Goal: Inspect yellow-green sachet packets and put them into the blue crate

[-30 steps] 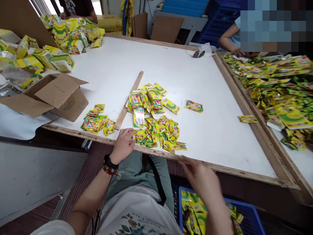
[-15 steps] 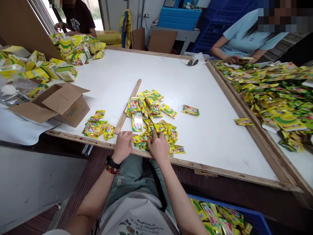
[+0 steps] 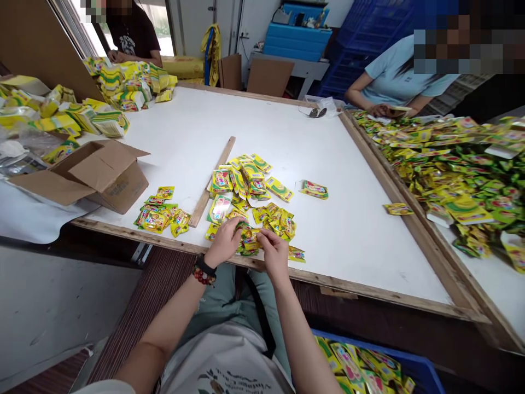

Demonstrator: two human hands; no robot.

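Both hands are working low over the sachets (image 3: pixel 283 221), which are lying heaped along the near edge of the table (image 3: pixel 361 241), probably for easy reach. The left hand (image 3: pixel 225 241) is curling its grip around a few of them; the right hand (image 3: pixel 274 254) is pinching one between its fingertips, facing the left, seemingly so the two are steadying the pieces. Just beyond, flat boxes (image 3: pixel 250 172) are resting against a wooden strip (image 3: pixel 203 205), which is apparently dividing them from a smaller cluster (image 3: pixel 156 218). Below, a blue crate (image 3: pixel 426 366) is holding yellow packs (image 3: pixel 353 366).
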